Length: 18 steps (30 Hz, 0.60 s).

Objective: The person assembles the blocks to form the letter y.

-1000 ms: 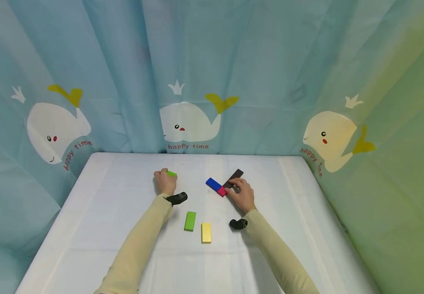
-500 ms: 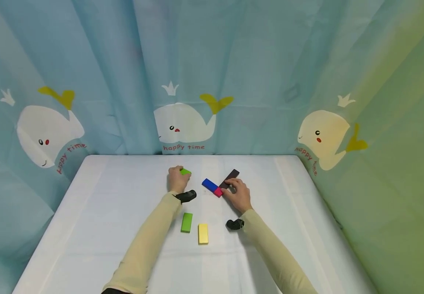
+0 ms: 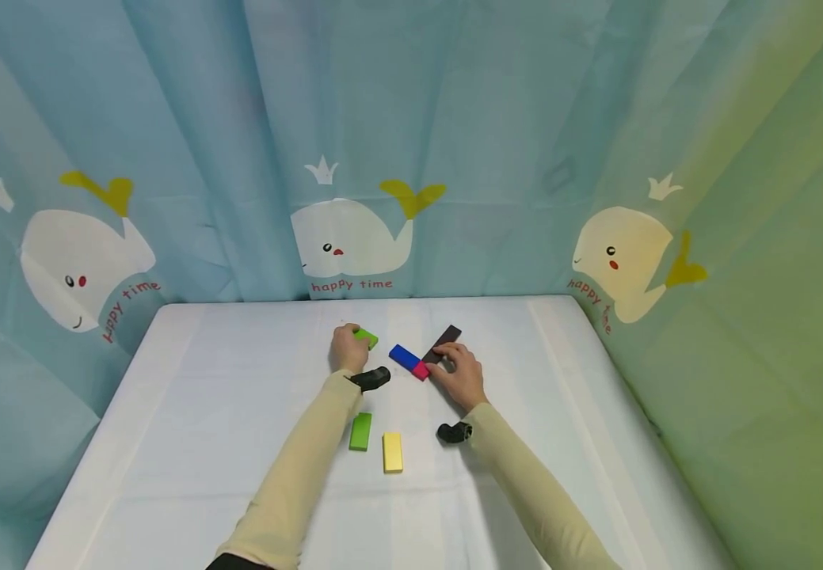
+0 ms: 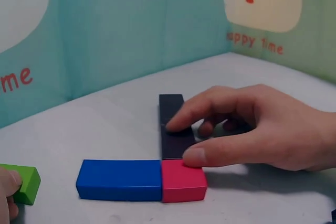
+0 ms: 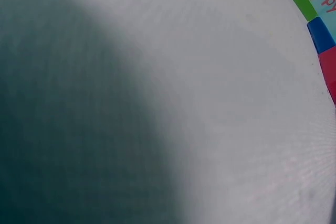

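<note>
In the head view my left hand (image 3: 350, 348) grips a green block (image 3: 367, 339) at the far side of the table, left of a blue block (image 3: 405, 357). The blue block's right end meets a red block (image 4: 184, 180). Behind the red one, a long black block (image 4: 170, 111) runs away from it at an angle, and a faint seam shows across it. My right hand (image 3: 462, 378) lies over this corner. Its thumb touches the red block and its index fingertip rests on the black block. Between the green block and the blue one a gap shows in the left wrist view.
Nearer the front, another green block (image 3: 360, 432) and a yellow block (image 3: 393, 453) lie flat on the white table (image 3: 240, 467). A blue curtain (image 3: 497, 158) with whale prints stands along the table's back edge.
My left hand has moved right with the green block, closer to the blue block. My right hand stays at the red and black blocks. The head view has shifted slightly.
</note>
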Available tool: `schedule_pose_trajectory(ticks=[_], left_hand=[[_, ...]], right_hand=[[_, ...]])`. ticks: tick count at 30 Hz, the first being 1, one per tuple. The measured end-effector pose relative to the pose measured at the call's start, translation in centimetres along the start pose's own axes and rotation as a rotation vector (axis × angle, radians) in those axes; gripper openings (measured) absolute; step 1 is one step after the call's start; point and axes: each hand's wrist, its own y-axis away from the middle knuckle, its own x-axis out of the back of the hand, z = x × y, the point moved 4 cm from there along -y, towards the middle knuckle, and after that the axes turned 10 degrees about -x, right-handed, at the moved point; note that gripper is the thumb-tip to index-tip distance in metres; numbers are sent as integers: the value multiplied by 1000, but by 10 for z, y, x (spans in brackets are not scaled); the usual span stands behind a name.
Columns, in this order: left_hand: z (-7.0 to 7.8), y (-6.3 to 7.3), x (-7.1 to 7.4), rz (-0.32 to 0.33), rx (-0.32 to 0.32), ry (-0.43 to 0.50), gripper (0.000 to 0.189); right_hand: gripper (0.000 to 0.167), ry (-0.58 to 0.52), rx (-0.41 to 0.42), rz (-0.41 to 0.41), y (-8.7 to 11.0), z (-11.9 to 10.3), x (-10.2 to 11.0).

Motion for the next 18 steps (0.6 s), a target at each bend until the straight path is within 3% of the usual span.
schedule_pose_trajectory(ticks=[18], left_hand=[[6, 4, -22, -68, -60, 38, 34]], right_hand=[[36, 1, -13, -6, 2, -7, 3]])
